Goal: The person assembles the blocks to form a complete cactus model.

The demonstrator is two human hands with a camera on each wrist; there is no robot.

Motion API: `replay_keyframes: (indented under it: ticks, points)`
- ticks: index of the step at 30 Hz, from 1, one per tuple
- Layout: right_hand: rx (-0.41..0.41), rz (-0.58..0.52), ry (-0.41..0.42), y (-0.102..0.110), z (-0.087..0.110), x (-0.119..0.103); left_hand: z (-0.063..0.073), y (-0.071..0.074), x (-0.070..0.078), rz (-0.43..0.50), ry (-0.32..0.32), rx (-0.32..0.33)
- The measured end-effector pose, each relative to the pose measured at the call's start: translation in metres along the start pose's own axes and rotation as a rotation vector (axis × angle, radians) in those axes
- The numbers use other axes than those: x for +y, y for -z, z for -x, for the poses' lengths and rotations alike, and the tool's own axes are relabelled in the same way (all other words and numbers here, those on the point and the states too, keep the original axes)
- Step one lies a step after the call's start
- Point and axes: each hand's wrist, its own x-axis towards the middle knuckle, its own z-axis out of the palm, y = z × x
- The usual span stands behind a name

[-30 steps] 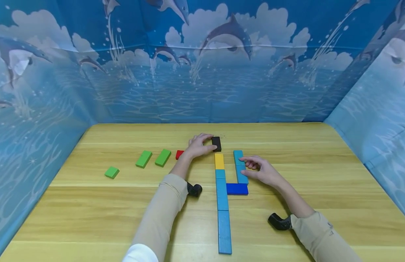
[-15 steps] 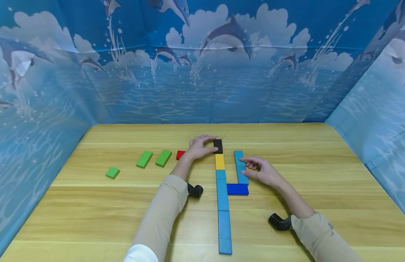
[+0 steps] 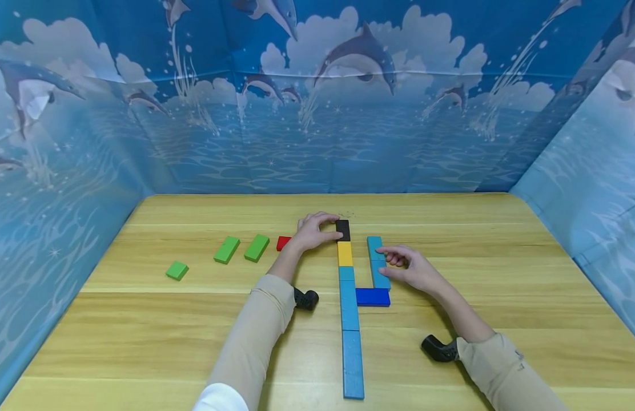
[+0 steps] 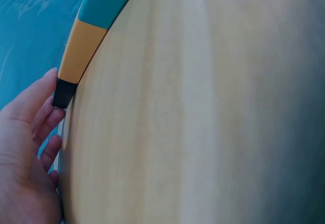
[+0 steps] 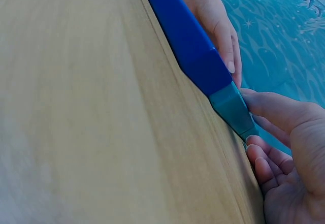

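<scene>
My left hand [image 3: 311, 233] pinches a small black block [image 3: 344, 226] between thumb and index finger, at the far end of a yellow block [image 3: 345, 254]. Light blue blocks [image 3: 349, 308] continue that row toward the near side. A dark blue block [image 3: 372, 297] lies crosswise against the row's right side, and two more light blue blocks [image 3: 381, 279] run away from its right end. My right hand [image 3: 412, 269] touches this pair along the right side, index finger and thumb spread apart, other fingers curled in. The right wrist view shows the thumb against a teal block [image 5: 233, 104].
Three green blocks, including a shorter one [image 3: 177, 270], lie to the left on the wooden table [image 3: 143, 342]. A red block [image 3: 283, 243] is partly hidden behind my left hand. A blue dolphin-print cloth [image 3: 317, 142] encloses the back and sides.
My left hand has brought the black block nearer and slightly right, in line with the yellow block's far end. My right hand has stayed in place.
</scene>
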Motion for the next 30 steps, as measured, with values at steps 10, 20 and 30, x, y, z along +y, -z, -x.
replay_keyframes:
  ticks: [10,20,30]
  points:
    - [-0.002,0.022,-0.006,0.001,0.006,-0.027,0.001,0.001,0.001,0.004,-0.011,-0.002]
    - [0.003,0.017,0.004,0.000,0.001,-0.003,0.001,0.001,0.001,0.009,-0.018,0.004]
    - [0.007,0.014,0.007,0.000,0.000,0.002,0.011,0.011,0.001,0.220,-0.058,0.083]
